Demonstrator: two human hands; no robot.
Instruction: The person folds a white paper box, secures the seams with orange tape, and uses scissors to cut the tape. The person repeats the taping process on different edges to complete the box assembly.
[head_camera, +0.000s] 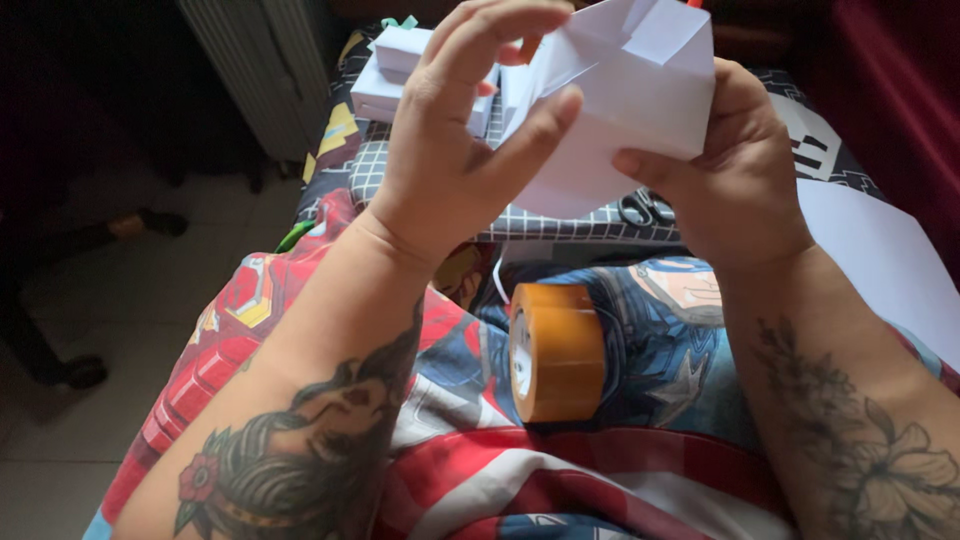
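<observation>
Holding a folded white paper piece (625, 90) up between both hands, above the lap. Left hand (455, 130): palm away from camera, fingers curled over the paper's left edge, thumb pressed on its front face. Right hand (735, 170): clamped on the paper's lower right corner, thumb on the front, fingers hidden behind. Both forearms tattooed, angled inward.

Count: one paper piece in hand, one roll of brown tape (555, 350), one pair of scissors (645, 208), two white paper boxes (400, 70) stacked that I can tell, one loose white sheet (880, 260).

Tape lies on its side on the printed blanket (300, 300) over the lap, below and between the wrists, not touched. Scissors sit on the grid-patterned surface (375, 170), just under the held paper. Boxes behind the left hand, partly hidden. Sheet right of the right wrist.
</observation>
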